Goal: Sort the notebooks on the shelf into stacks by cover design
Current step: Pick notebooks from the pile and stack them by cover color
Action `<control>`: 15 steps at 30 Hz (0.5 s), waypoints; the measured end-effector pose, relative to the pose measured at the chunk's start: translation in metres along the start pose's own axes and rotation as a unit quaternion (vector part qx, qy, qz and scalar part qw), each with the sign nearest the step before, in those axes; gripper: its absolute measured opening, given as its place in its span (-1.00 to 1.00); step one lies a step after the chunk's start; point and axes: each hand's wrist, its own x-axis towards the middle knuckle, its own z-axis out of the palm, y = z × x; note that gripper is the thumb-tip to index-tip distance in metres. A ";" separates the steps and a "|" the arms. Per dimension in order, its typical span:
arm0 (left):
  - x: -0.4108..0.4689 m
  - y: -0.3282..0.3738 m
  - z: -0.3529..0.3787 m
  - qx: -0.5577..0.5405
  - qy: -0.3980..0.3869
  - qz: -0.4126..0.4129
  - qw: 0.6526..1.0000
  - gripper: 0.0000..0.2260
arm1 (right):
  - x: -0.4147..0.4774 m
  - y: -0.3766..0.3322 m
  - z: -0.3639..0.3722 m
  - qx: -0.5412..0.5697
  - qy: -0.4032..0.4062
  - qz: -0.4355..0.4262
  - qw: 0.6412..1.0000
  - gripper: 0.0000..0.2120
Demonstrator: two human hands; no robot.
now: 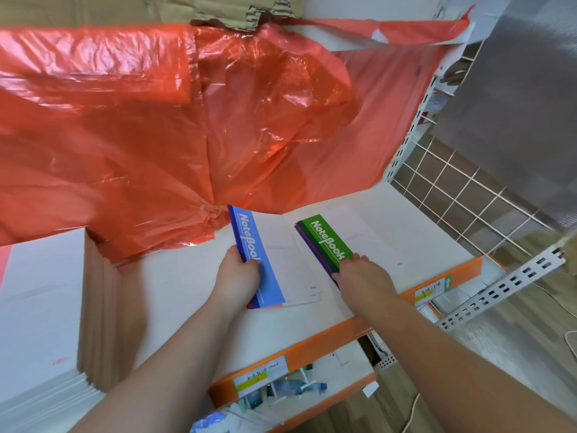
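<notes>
Two small stacks of notebooks lie side by side on the white shelf (pixel 175 285). The left stack is topped by a notebook with a blue band reading "NoteBook" (pixel 274 260); my left hand (pixel 239 278) grips its left spine edge, thumb on the blue band. The right stack is topped by a notebook with a green band (pixel 327 242), with blue and red spines showing under it. My right hand (pixel 363 276) holds that stack's near left corner, fingers curled over the edge.
A big red plastic bag (pixel 156 126) hangs over the back of the shelf. A tall pile of brown-edged white pads (pixel 46 307) fills the left. The shelf has an orange front lip (pixel 312 342); a white wire grid (pixel 452 189) closes the right side. A lower shelf holds small items.
</notes>
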 end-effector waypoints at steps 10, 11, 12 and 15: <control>-0.006 -0.007 -0.005 -0.019 -0.004 -0.005 1.000 -0.76 | -0.005 -0.012 -0.010 -0.051 -0.038 -0.002 0.998 -0.73; -0.007 -0.008 -0.005 -0.016 -0.003 -0.007 1.000 -0.76 | -0.006 -0.014 -0.011 -0.052 -0.042 -0.002 0.998 -0.72; -0.008 -0.007 -0.005 -0.016 -0.002 -0.008 1.000 -0.77 | -0.007 -0.015 -0.011 -0.053 -0.046 -0.002 0.998 -0.71; -0.010 -0.008 -0.005 -0.014 0.001 -0.007 1.000 -0.78 | -0.010 -0.016 -0.018 -0.045 -0.043 -0.004 0.998 -0.71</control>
